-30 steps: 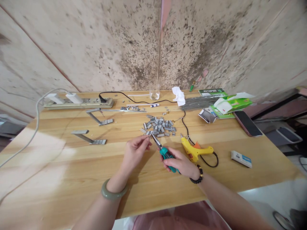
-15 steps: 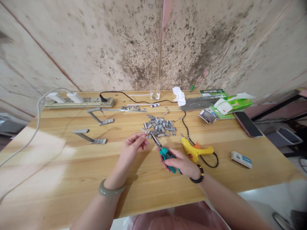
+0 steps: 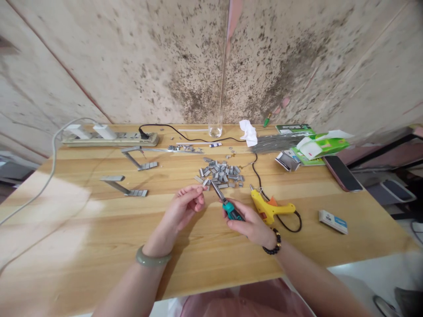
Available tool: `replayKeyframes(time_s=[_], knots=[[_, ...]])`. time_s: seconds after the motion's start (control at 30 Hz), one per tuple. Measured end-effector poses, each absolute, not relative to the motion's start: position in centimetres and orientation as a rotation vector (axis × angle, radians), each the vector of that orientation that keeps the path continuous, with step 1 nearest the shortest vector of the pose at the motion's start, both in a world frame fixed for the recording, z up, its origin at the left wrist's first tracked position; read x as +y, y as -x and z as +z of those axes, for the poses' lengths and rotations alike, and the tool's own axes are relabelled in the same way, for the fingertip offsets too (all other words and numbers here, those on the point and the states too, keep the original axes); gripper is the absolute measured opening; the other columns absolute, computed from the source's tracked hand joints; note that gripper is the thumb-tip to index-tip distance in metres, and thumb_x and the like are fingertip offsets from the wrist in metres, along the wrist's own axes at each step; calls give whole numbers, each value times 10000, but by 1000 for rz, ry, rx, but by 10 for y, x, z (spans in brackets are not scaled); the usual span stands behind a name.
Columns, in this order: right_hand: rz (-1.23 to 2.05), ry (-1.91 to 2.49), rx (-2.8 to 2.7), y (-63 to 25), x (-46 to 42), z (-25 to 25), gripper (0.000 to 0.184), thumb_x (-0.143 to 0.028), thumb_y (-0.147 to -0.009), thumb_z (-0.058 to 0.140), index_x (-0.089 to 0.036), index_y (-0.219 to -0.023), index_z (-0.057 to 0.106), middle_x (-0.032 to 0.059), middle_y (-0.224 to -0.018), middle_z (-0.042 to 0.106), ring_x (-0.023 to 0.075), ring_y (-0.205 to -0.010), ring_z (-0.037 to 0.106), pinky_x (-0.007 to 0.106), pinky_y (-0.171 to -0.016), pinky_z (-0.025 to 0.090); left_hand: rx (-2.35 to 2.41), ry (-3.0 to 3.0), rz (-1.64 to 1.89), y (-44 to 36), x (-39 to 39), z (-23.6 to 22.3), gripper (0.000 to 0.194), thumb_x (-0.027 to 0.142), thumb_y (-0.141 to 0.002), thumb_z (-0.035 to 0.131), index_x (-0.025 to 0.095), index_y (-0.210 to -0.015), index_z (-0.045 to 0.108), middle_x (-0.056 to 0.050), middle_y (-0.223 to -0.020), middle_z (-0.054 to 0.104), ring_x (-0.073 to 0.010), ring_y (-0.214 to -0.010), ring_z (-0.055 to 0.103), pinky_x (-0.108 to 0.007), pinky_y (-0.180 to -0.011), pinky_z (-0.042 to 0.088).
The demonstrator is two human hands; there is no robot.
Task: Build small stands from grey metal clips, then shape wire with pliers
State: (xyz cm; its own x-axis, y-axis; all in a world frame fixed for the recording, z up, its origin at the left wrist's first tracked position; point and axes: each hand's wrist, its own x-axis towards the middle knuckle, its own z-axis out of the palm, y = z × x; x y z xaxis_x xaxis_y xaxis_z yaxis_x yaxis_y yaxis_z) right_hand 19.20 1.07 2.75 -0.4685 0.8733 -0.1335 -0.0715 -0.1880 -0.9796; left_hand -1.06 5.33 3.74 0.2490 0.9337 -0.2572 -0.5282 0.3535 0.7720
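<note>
My right hand (image 3: 244, 220) is wrapped round the teal-and-black handles of needle-nose pliers (image 3: 232, 211). Their metal jaws point up and left towards a heap of small grey metal pieces (image 3: 224, 171), which look like staple strips. My left hand (image 3: 187, 206) is closed in a pinch beside the jaw tips, at the near edge of the heap. What sits between its fingertips is too small to make out. To the left, two bent grey shapes built from such pieces, a far one (image 3: 132, 156) and a near one (image 3: 117, 186), stand on the table.
A yellow glue gun (image 3: 269, 208) lies right of the pliers, its black cord running back to a power strip (image 3: 125, 140). Behind are a glass (image 3: 215, 128), crumpled tissue (image 3: 247, 133) and thin metal rods (image 3: 277, 142). At right lie a phone (image 3: 343, 173) and a small box (image 3: 333, 221).
The pliers have turned in my right hand, their handles now more covered by it. My left hand stays pinched near the jaw tips. The view has shifted slightly.
</note>
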Motion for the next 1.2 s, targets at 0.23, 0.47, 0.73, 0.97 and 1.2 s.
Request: replayKeyframes(time_s=[0.23,0.47,0.73,0.97,1.2], knots=[[1723,940,-1399,-191,8,26,320,-196,-763,592,-189,-1075,521,15,-894,518,132,-761,483,269,-692,402,824,-690,1063,9,52,37,185,279,-672,772,123,-764,735,-6,-500,629,-44,-370,471,-150,-391,320],[1687,978,-1441,-191,9,26,314,-207,-772,582,-200,-1080,521,9,-878,512,130,-738,476,257,-653,399,855,-770,1103,8,52,33,169,281,-699,754,137,-785,740,-14,-524,652,-54,-386,499,-160,-402,351],[1689,1040,-1430,-192,9,29,323,-206,-766,553,-200,-1088,530,-2,-849,512,93,-600,425,234,-542,353,876,-879,1171,4,50,29,211,299,-705,751,146,-849,740,-23,-585,679,-82,-457,551,-194,-460,434],[1687,1093,-1423,-192,10,29,241,-189,-764,529,-191,-1005,534,-4,-842,516,76,-560,418,222,-499,333,1016,-1110,1250,-1,47,28,275,306,-733,719,143,-953,730,-21,-650,705,-104,-540,589,-238,-575,507],[1752,1127,-1370,-192,12,27,252,-206,-745,531,-185,-996,529,-15,-824,514,56,-507,404,205,-460,333,1198,-1429,1247,1,46,20,276,260,-798,642,194,-1055,717,-49,-799,741,-162,-689,662,-288,-723,523]])
